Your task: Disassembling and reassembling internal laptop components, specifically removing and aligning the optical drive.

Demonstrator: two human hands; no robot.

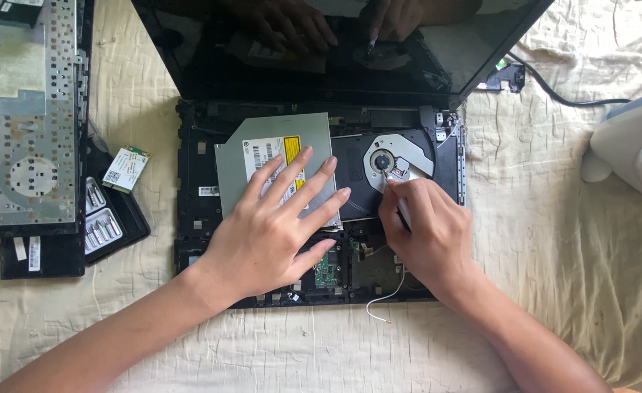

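My left hand lies flat with spread fingers on the grey metal cover of an optical disc drive, which rests on an opened black laptop base. The drive's black tray is slid out to the right, showing its round spindle hub. My right hand grips a thin screwdriver; its tip touches the tray just below the hub. The dark laptop screen stands open behind and mirrors both hands.
A removed keyboard panel lies upside down at the left, with a small green wireless card and a black screwdriver bit case beside it. A black cable and a white appliance sit at the right on cream cloth.
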